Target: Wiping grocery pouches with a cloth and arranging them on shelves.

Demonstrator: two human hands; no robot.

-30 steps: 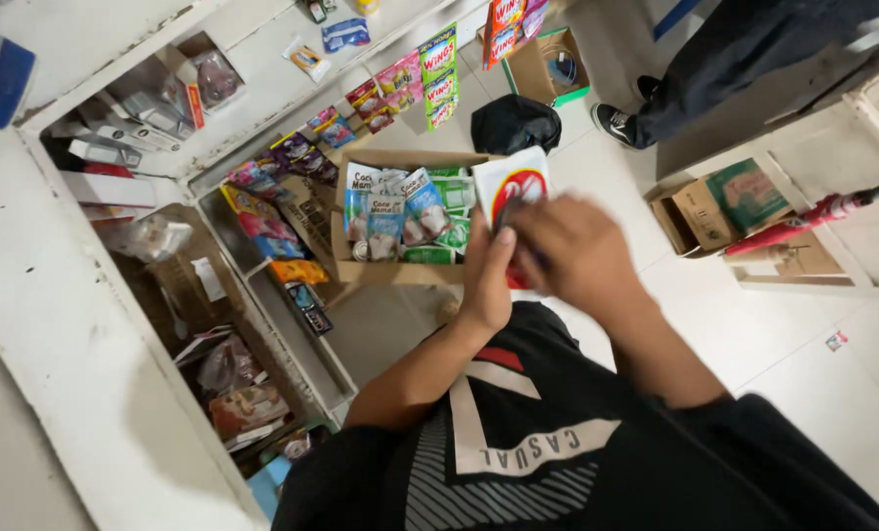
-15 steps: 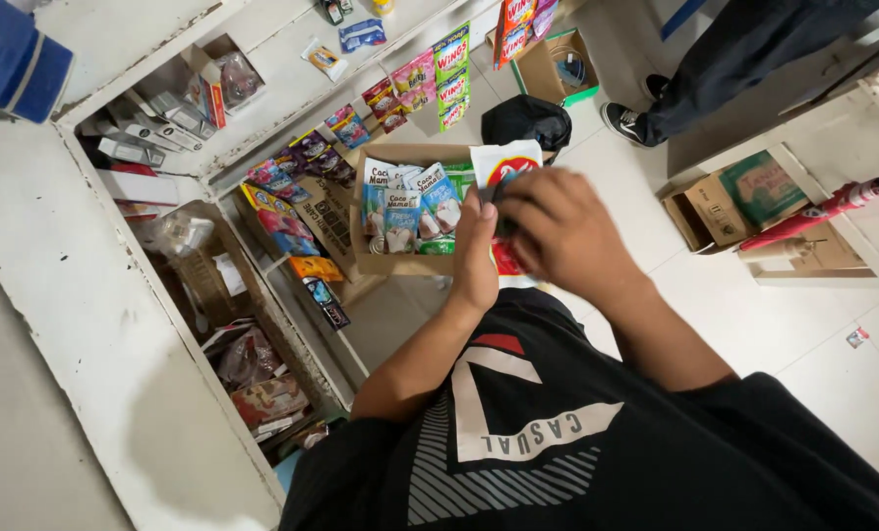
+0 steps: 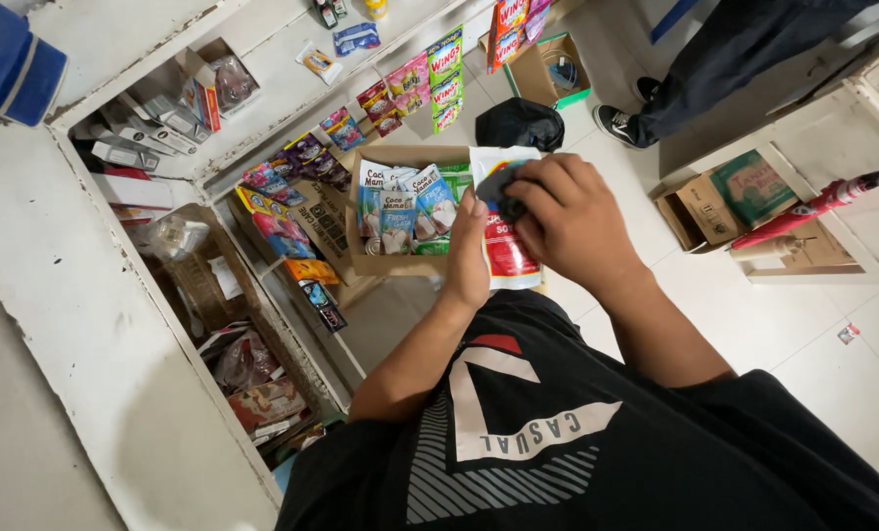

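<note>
The left hand (image 3: 467, 258) braces the white and red pouch (image 3: 506, 258) from its left edge, fingers straight. The right hand (image 3: 567, 221) curls closed over the pouch's top, gripping a dark object (image 3: 499, 187). Both hover above the box (image 3: 400, 264) of sachets on the floor.

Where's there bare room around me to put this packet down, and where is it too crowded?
Bare white floor tile lies to the right, between the open brown cardboard box of sachets and the low white shelf unit. The white shelves on the left are packed, and the box is full.
</note>
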